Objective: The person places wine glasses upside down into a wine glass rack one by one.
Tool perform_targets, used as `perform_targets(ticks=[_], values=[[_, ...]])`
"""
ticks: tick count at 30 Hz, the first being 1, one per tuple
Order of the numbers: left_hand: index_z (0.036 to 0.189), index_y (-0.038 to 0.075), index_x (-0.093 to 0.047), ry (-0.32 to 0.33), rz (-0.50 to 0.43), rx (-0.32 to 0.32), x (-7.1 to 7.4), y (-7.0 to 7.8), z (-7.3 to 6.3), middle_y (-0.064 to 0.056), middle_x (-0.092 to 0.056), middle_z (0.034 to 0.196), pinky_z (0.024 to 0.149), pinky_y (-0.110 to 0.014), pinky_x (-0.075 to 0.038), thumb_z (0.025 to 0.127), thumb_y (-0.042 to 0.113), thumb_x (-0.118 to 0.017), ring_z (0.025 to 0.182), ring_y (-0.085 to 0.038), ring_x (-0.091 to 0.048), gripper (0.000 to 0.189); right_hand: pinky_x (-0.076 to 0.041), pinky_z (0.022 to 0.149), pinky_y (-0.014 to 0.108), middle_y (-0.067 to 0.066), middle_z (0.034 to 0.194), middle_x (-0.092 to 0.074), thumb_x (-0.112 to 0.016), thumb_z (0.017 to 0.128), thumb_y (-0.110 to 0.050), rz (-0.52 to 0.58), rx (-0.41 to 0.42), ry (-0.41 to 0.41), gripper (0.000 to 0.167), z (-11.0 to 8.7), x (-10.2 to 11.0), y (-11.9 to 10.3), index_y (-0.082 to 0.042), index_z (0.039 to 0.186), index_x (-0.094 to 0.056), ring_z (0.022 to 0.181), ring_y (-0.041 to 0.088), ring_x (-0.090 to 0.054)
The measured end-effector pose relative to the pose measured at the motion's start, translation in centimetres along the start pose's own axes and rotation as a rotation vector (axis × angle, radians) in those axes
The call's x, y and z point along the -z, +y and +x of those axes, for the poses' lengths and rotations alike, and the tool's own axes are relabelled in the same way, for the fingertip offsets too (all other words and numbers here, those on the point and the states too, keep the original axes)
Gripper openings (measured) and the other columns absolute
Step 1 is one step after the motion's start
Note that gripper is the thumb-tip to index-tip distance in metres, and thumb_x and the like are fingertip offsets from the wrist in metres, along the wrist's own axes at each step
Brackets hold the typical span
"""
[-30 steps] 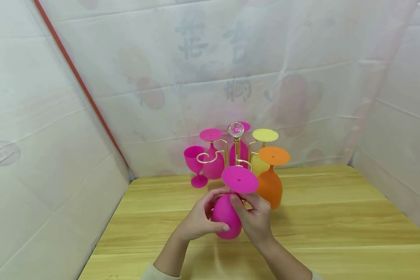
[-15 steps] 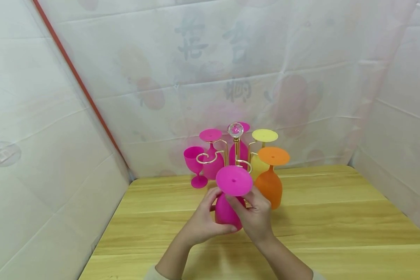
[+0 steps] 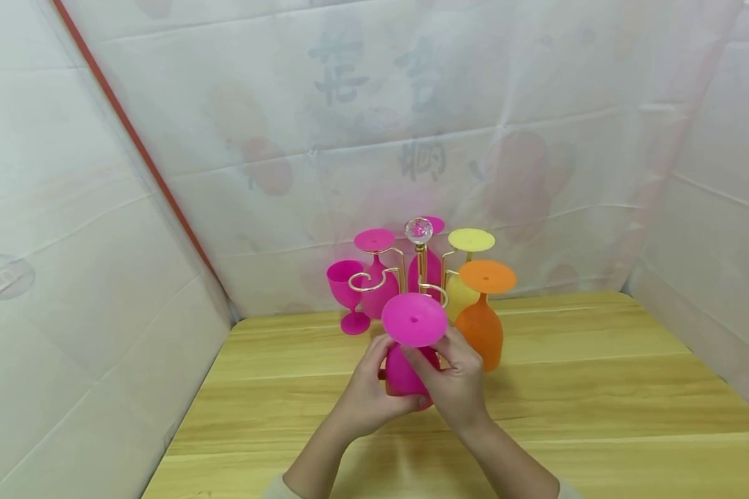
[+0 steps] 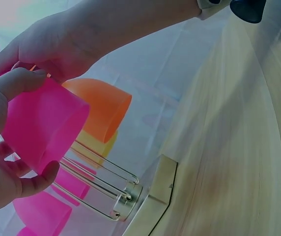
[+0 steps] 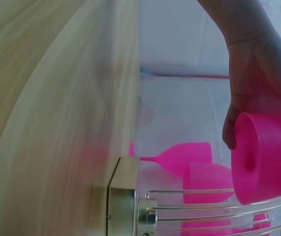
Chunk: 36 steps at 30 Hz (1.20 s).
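Both hands hold a magenta goblet (image 3: pixel 414 320) upside down at the front of a gold wire glass rack (image 4: pixel 160 189), foot uppermost. My left hand (image 3: pixel 363 394) curls round the goblet's bowl, thumb near its rim. At the stem, close under the foot, my right hand (image 3: pixel 460 388) pinches with thumb and fingers. The right wrist view looks into the bowl's open mouth (image 5: pixel 251 157), above the table. The stem is mostly hidden by the foot and fingers.
On the rack hang an orange goblet (image 3: pixel 483 333), a yellow goblet (image 3: pixel 471 240) and magenta ones, all inverted, around a crystal ball (image 3: pixel 418 231). An upright magenta goblet (image 3: pixel 347 291) stands behind left on the wooden table (image 3: pixel 274 395). Printed cloth walls (image 3: pixel 225 104) enclose it.
The held goblet's foot has shifted slightly left, while its bowl has swung up and a little right. The left hand has moved right with the bowl; the right hand keeps its grip.
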<state>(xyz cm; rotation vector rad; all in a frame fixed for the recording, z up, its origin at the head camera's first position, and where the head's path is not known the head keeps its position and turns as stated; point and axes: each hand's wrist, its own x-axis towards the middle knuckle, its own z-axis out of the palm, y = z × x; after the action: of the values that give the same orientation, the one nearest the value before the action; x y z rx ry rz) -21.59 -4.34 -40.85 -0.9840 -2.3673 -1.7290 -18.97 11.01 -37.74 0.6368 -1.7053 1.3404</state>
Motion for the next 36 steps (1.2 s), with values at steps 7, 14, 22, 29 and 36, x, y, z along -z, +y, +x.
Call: perform_targets(ticks=[7, 14, 22, 29, 36], values=[[0.142, 0.04, -0.04, 0.012, -0.045, 0.057, 0.1, -0.1, -0.1, 0.014, -0.053, 0.133, 0.09, -0.035, -0.054, 0.076, 0.019, -0.085, 0.12, -0.015, -0.054, 0.083, -0.055, 0.087, 0.022, 0.006, 0.121, -0.065, -0.08, 0.077, 0.002, -0.028, -0.043, -0.082, 0.045, -0.9, 0.3, 2.3, -0.01, 0.119, -0.069, 0.108, 0.016, -0.065], [0.143, 0.039, -0.038, 0.047, -0.083, 0.061, 0.3, 0.0, 0.0, 0.01, -0.051, 0.136, 0.089, -0.035, -0.054, 0.077, 0.013, -0.081, 0.12, -0.018, -0.054, 0.083, -0.058, 0.083, 0.026, 0.003, 0.127, -0.062, -0.08, 0.081, -0.008, -0.06, -0.084, -0.132, 0.051, -1.2, 0.2, 2.4, -0.013, 0.129, -0.064, 0.111, 0.018, -0.06], [0.144, 0.038, -0.037, 0.081, -0.09, 0.058, 0.5, -0.4, 0.1, 0.006, -0.052, 0.136, 0.09, -0.036, -0.053, 0.081, 0.016, -0.079, 0.119, -0.021, -0.055, 0.079, -0.057, 0.085, 0.031, 0.003, 0.135, -0.056, -0.081, 0.079, -0.009, -0.083, -0.116, -0.176, 0.057, -1.3, 0.1, 2.2, -0.014, 0.133, -0.061, 0.122, 0.019, -0.053], [0.145, 0.038, -0.034, 0.115, -0.101, 0.072, 0.5, -0.4, 0.3, 0.003, -0.051, 0.136, 0.09, -0.037, -0.053, 0.081, 0.02, -0.079, 0.12, -0.023, -0.054, 0.08, -0.059, 0.083, 0.037, 0.002, 0.135, -0.053, -0.082, 0.08, -0.014, -0.076, -0.142, -0.206, 0.059, -1.5, 0.1, 2.3, -0.017, 0.134, -0.059, 0.121, 0.019, -0.052], [0.145, 0.037, -0.034, 0.143, -0.101, 0.086, 0.4, -0.2, 0.6, 0.004, -0.051, 0.136, 0.091, -0.037, -0.053, 0.081, 0.021, -0.08, 0.12, -0.023, -0.054, 0.08, -0.059, 0.082, 0.038, 0.0, 0.137, -0.05, -0.081, 0.081, -0.02, -0.069, -0.229, -0.234, 0.064, -1.4, 0.3, 2.3, -0.021, 0.139, -0.054, 0.12, 0.02, -0.054]])
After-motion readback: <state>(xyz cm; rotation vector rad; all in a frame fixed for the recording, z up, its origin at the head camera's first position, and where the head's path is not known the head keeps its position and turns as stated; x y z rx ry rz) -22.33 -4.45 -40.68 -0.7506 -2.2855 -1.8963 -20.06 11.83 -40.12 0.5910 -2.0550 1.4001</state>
